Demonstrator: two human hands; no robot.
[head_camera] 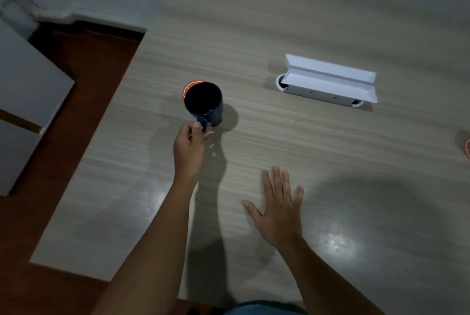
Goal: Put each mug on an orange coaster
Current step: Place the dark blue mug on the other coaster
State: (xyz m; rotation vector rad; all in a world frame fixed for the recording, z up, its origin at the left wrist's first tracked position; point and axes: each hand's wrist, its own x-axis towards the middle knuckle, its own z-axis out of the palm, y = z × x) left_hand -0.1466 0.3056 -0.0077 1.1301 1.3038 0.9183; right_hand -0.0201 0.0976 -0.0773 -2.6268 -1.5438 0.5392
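While the dark mug (203,103) is pinched at its handle by the left hand (189,149) over an orange coaster (188,87), the right hand (278,209) is spread flat on the table (330,162). Probably it is stiff, breakable ceramic; the handle is best gripped.

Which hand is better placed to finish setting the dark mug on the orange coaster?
The left hand. It already grips the dark mug by its handle, with the orange coaster showing just behind the mug. The right hand is open and flat over the table, apart from the mug.
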